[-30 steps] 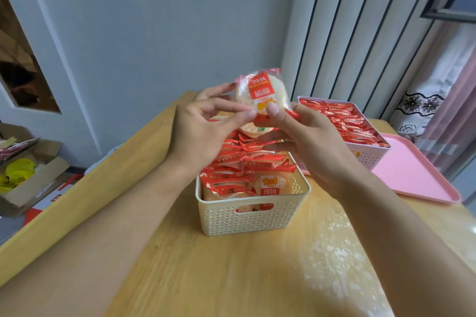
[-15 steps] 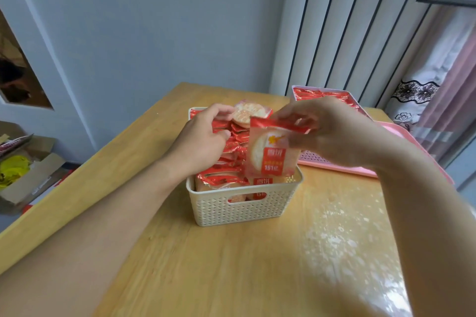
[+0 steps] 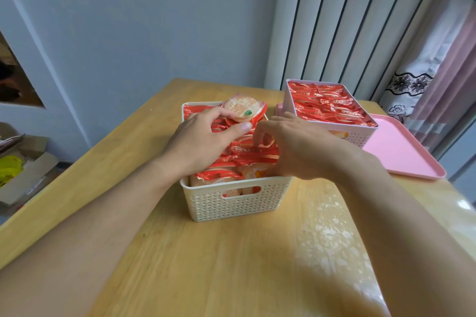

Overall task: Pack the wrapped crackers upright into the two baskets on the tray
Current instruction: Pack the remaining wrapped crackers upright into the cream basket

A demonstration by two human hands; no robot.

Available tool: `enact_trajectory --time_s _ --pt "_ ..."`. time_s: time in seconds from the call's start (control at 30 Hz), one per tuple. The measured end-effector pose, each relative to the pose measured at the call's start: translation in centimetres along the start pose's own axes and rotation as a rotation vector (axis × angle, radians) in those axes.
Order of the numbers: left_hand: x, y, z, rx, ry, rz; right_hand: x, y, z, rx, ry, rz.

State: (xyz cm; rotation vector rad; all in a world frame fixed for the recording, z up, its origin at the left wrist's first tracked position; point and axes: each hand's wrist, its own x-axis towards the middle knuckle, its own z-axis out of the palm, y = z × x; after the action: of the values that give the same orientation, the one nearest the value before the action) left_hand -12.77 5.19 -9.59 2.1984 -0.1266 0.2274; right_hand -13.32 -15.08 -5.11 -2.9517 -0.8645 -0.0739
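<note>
Cream basket (image 3: 233,202): set at frame centre on the wooden table (image 3: 206,265), filled with upright red-wrapped crackers (image 3: 247,154). One cracker (image 3: 243,108), tilted above the far end, is held by the left hand (image 3: 203,141), fingers curled round it. The right hand (image 3: 296,147) is lowered onto the packed wrappers, fingers bent; whether anything is pinched cannot be told. Pink basket (image 3: 332,128): upper right of centre, full of crackers, placed on the pink tray (image 3: 404,154). Cardboard box (image 3: 28,175): left edge, on the floor.
</note>
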Motion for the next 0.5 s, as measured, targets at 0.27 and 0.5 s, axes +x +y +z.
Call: enact_trajectory --time_s 0.27,0.5 --pt "0.03 -0.03 0.36 0.039 0.012 0.011 0.82 -0.08 0.33 -0.163 -0.057 -0.035" --pt "-0.09 -0.03 0.38 0.043 -0.03 0.016 0.88 -0.36 0.35 -0.108 -0.057 -0.054"
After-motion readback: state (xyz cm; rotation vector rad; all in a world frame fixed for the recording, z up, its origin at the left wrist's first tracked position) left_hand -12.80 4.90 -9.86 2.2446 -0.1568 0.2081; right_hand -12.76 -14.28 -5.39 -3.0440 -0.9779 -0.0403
